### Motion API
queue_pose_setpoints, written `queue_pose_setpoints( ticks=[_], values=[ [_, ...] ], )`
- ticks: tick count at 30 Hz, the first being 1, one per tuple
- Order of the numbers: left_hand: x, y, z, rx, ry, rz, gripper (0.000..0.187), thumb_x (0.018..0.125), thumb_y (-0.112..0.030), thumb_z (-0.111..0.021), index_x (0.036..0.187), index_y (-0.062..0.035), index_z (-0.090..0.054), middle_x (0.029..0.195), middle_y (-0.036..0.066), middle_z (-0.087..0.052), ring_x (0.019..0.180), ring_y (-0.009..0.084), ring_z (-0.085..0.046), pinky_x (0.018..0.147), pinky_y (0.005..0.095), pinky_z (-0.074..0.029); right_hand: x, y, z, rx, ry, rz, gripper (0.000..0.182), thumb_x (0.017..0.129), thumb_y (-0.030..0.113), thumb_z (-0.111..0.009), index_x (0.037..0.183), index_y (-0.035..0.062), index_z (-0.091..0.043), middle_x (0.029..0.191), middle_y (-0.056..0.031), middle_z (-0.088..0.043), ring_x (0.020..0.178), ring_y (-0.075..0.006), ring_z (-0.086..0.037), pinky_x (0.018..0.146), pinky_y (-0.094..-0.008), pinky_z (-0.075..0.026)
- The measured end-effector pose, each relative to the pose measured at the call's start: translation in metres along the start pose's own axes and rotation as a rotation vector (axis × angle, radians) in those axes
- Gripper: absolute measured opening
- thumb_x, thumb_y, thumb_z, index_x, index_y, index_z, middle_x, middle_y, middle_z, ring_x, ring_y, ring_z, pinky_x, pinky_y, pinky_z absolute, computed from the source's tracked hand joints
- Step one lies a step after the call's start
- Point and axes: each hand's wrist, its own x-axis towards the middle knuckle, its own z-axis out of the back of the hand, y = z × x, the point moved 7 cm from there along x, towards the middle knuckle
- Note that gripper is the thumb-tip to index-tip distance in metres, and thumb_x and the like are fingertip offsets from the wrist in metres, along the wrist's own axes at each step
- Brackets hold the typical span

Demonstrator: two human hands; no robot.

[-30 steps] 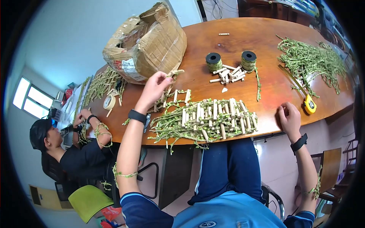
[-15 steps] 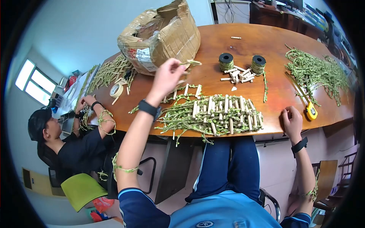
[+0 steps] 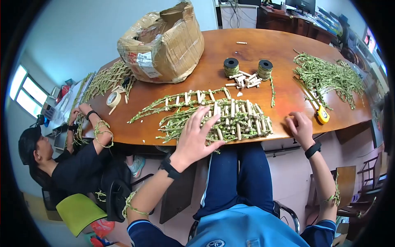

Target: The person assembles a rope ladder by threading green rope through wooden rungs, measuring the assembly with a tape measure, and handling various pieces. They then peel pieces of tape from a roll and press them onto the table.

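My left hand (image 3: 196, 138) is open, its fingers spread over the left part of a pile of small rope ladders (image 3: 251, 117). These have pale wooden rungs and green leafy twine, and they lie at the table's near edge. Just behind the pile, another rope ladder (image 3: 177, 100) is stretched out to the left, its twine ends trailing. My right hand (image 3: 301, 128) rests at the table edge with fingers curled in and nothing in them. Beside it lies a yellow tape measure (image 3: 323, 116) with its blade pulled out.
Two spools of leafy twine (image 3: 231, 68) stand behind loose wooden sticks (image 3: 247, 79). A large carton (image 3: 177, 51) is at the back left, near masking tape (image 3: 113, 99) and more ladders (image 3: 105, 82). Green twine (image 3: 329, 76) is heaped right. A co-worker (image 3: 61, 152) sits left.
My left hand has let go of the rope ladder, which now lies flat behind the pile, and has come down and toward me over the pile. My right hand stays curled at the edge.
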Motion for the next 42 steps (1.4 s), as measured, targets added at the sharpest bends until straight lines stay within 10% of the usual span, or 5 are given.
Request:
queue_pose_setpoints(
  ticks=[4,7,10,15,42],
  values=[
    [-0.016,0.002,-0.023,0.018,0.026,0.032,0.089,0.081,-0.044,-0.083,0.155,-0.0199,-0.040,0.158,0.020,-0.034,0.148,0.0431,-0.031,0.121,0.0547,-0.027,-0.004,0.034,-0.016,0.219,0.204,0.204,0.083,0.078,0.035,-0.088,0.144,0.0032,-0.050,0.100,-0.0124,-0.064,0.083,-0.0275,-0.065,0.077,-0.0361,-0.053],
    [-0.015,0.001,-0.023,0.025,0.018,0.010,0.088,0.081,-0.038,-0.082,0.156,-0.0203,-0.039,0.159,0.019,-0.034,0.148,0.0420,-0.031,0.122,0.0547,-0.027,-0.005,0.055,-0.032,0.499,0.474,-0.124,0.118,0.069,0.043,-0.094,0.157,-0.0013,-0.030,0.105,-0.0127,-0.062,0.087,-0.0241,-0.062,0.079,-0.0360,-0.052],
    [-0.015,0.007,-0.026,0.017,0.046,-0.014,0.085,0.083,-0.037,-0.080,0.157,-0.0230,-0.039,0.158,0.018,-0.036,0.147,0.0411,-0.033,0.121,0.0545,-0.028,0.002,0.074,-0.041,0.473,0.500,-0.177,0.122,0.067,0.044,-0.095,0.158,-0.0019,-0.028,0.104,-0.0139,-0.061,0.086,-0.0223,-0.060,0.078,-0.0351,-0.052],
    [-0.016,0.016,-0.026,-0.005,0.072,-0.027,0.082,0.086,-0.035,-0.077,0.157,-0.0255,-0.038,0.157,0.017,-0.038,0.146,0.0390,-0.036,0.121,0.0537,-0.029,0.010,0.095,-0.048,0.207,0.472,-0.049,0.096,0.080,0.045,-0.086,0.148,-0.0049,-0.040,0.125,-0.0307,-0.059,0.119,-0.0458,-0.058,0.101,-0.0472,-0.049],
    [-0.019,0.132,0.054,0.288,0.298,-0.146,0.083,0.080,-0.006,-0.074,0.155,-0.0273,-0.043,0.151,0.011,-0.046,0.143,0.0323,-0.043,0.118,0.0476,-0.037,0.087,0.177,-0.116,0.002,0.596,-0.050,0.082,0.086,0.051,-0.077,0.144,0.0035,-0.045,0.109,-0.0234,-0.064,0.100,-0.0414,-0.067,0.083,-0.0487,-0.056]
  ],
)
